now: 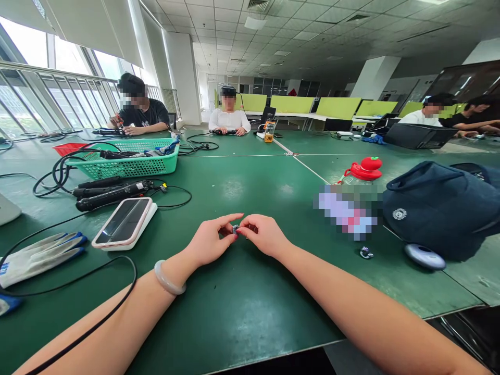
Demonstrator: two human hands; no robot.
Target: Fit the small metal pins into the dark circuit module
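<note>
In the head view, both hands meet over the green table, fingertips almost touching. A small dark, shiny object is pinched between them; it is too small and too covered by fingers to name. My left hand, with a pale bangle on its wrist, grips it from the left with the thumb and bent fingers while the index finger stretches out above. From the right, my right hand closes its thumb and index finger on the same object. A similar small shiny piece lies on the table to the right.
Left of my hands lie a phone on a white box, gloves, black handheld tools and a green basket. To the right are a dark blue bag, an oval case and a red-lidded bottle. Several people sit farther off.
</note>
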